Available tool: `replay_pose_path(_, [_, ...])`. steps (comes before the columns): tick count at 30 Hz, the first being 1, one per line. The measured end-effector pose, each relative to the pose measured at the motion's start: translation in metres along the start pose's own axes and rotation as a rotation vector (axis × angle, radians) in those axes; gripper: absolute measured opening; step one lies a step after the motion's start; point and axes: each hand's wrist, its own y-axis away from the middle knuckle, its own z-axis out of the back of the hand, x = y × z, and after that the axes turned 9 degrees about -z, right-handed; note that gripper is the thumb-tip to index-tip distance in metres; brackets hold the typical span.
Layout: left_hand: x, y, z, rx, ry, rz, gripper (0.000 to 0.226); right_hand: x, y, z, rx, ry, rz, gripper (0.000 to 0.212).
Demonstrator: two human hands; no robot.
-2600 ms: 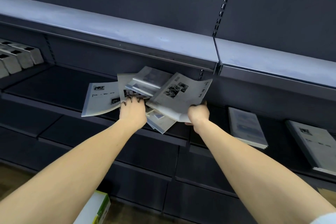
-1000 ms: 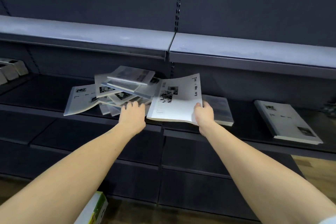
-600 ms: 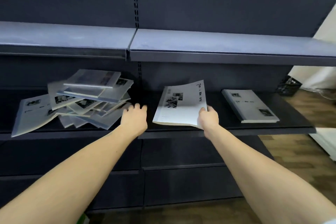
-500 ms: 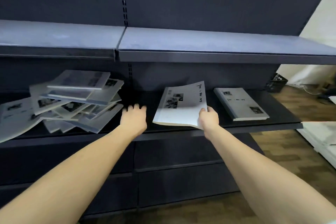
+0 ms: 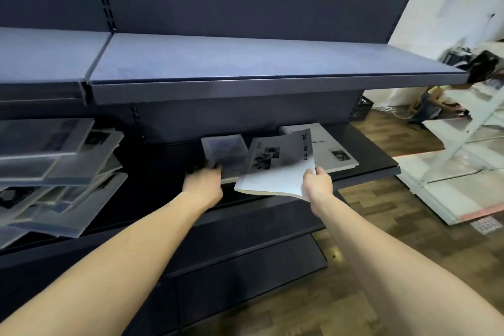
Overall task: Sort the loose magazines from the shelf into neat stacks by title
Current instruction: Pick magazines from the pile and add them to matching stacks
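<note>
Currently, your right hand (image 5: 317, 185) pinches 1 magazine (image 5: 275, 169) beside the matching stack (image 5: 331, 150); left hand (image 5: 203, 185) blurred, fingers unreadable. Risk: corner-held pages sag, landing askew.

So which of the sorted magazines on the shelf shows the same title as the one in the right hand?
The white-covered stack at the far right; the grey stack by the left hand is too blurred to read.
</note>
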Motion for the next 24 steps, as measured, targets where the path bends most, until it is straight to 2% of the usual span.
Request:
replay_pose_path(13, [-0.094,-0.084,-0.009,0.048,-0.029,0.068,0.055,0.015,-0.12,0.061,0.065,0.013,0.023,0.037])
replay_pose_path(17, [-0.127,-0.104,-0.011,0.088,-0.02,0.111,0.063,0.023,-0.158,0.083,0.093,0.053,0.051,0.038])
replay_pose_path(24, [-0.179,-0.121,-0.016,0.067,-0.043,0.164,0.068,0.026,-0.211,0.111,0.132,0.073,0.072,0.033])
